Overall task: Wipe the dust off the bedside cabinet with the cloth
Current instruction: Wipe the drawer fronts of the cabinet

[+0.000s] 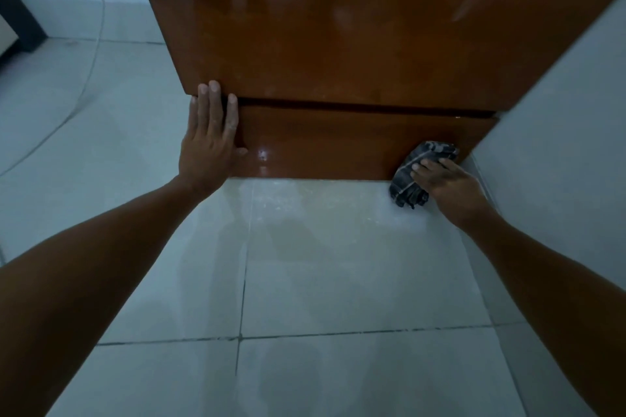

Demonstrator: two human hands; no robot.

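The bedside cabinet (338, 44) is glossy brown wood with a dusty, smeared top, and it fills the upper middle of the view. Its front panel (332, 142) faces me below a dark gap. My left hand (208, 139) lies flat against the front's left edge, fingers straight and reaching up to the top's corner. My right hand (447, 184) presses a crumpled dark grey cloth (416, 166) against the lower right corner of the front, close to the floor. Part of the cloth is hidden under my fingers.
Pale floor tiles (338, 281) spread below the cabinet, with white dust streaks near its base. A light wall or panel (559, 129) stands tight against the cabinet's right side. A thin cable (91, 61) curves across the floor at left. Dark furniture (20, 20) sits far left.
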